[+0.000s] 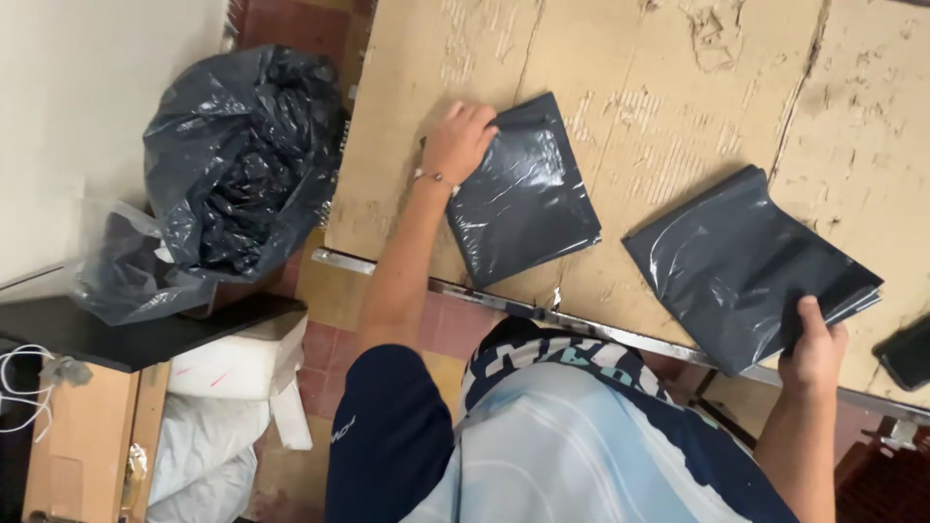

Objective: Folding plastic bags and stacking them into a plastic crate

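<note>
On the cardboard-covered counter [678,87], the left hand [457,142] lies flat, fingers spread, on the upper left corner of a folded dark plastic bag [523,194] near the counter's near-left edge. The right hand [814,349] pinches a stack of similar folded bags [746,261] at the near edge, thumb on top; its fingers are hidden beneath. The two lie well apart, each under its own hand. A dark object [909,353] at the right is cut off.
</note>
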